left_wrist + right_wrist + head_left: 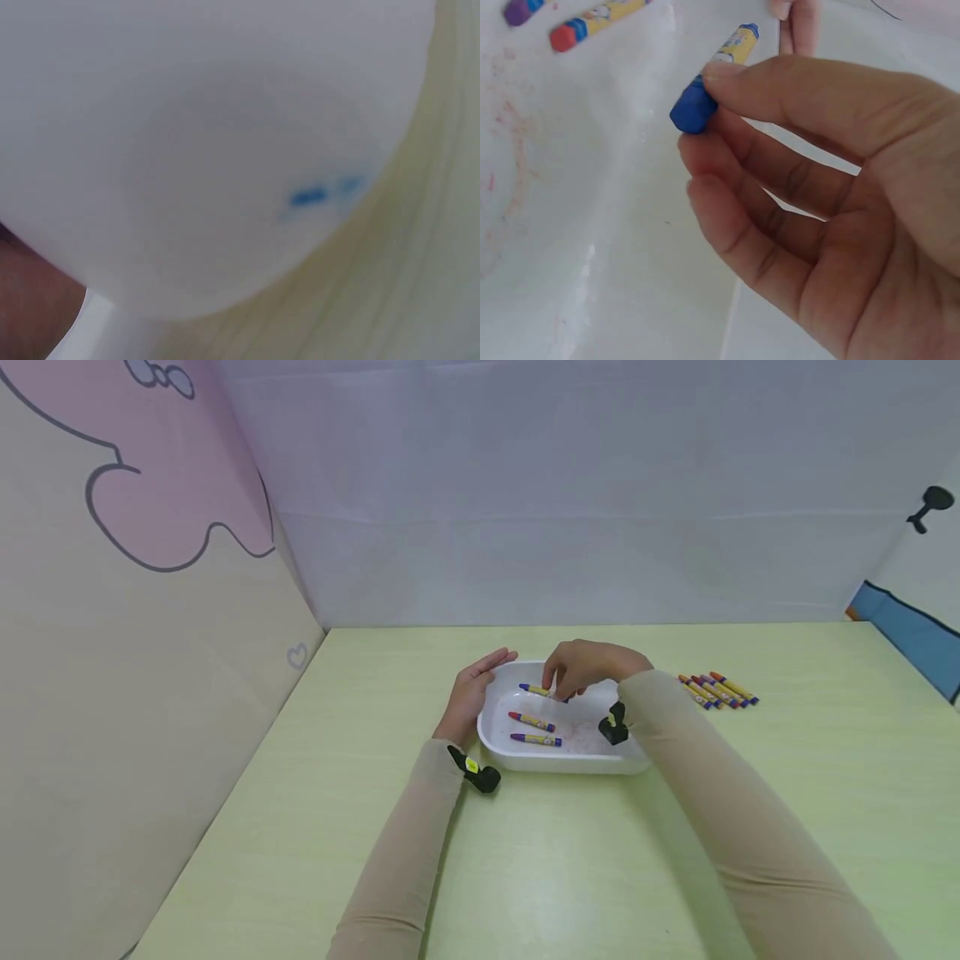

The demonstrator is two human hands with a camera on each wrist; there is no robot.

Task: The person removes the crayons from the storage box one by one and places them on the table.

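Observation:
My right hand is over the far side of a white tray. Its thumb and fingers pinch a blue crayon in a yellow wrapper; in the head view the fingers partly cover this crayon. My left hand grips the tray's left end, thumb at the rim and fingers stretched along the outside. Inside the tray lie a red crayon and, nearer me, a purple crayon. The left wrist view is filled mostly by the tray's outer wall, which has a blue mark.
A row of several crayons lies side by side on the pale yellow-green table, right of the tray and past my right forearm. A grey-white cloth wall stands behind the table, with printed panels at both sides.

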